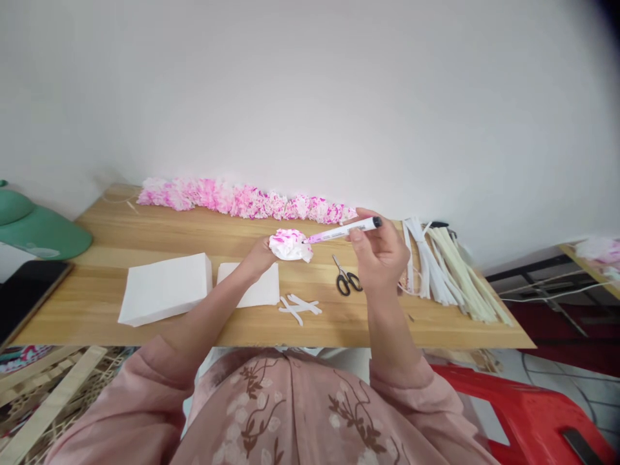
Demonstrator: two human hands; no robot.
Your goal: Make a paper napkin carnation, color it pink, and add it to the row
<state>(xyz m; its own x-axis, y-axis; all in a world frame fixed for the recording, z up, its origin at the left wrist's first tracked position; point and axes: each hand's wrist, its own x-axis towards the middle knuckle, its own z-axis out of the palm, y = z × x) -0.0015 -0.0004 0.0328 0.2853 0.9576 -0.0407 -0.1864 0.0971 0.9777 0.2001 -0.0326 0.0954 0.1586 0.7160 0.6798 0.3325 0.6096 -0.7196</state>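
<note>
My left hand (262, 256) holds up a white ruffled paper flower (289, 247) with pink marks along its upper edge. The flower hides most of that hand's fingers. In my right hand (382, 252) is a white marker pen (341, 230), gripped near its dark rear end. Its pink-stained front end points left and meets the flower's right edge. Below the hands lie several short white fuzzy strips (300, 307) and black-handled scissors (345, 279). Two stacks of white paper, one thicker (165, 287) and one thinner (261, 287), rest by my left forearm.
A row of pink and white paper flowers (242, 199) lines the wall. Bundles of white (429, 265) and cream pipe cleaners (469, 284) lie at the right. A green cap (43, 229) and a dark phone (31, 297) are at the left. A red stool (537, 413) stands below right.
</note>
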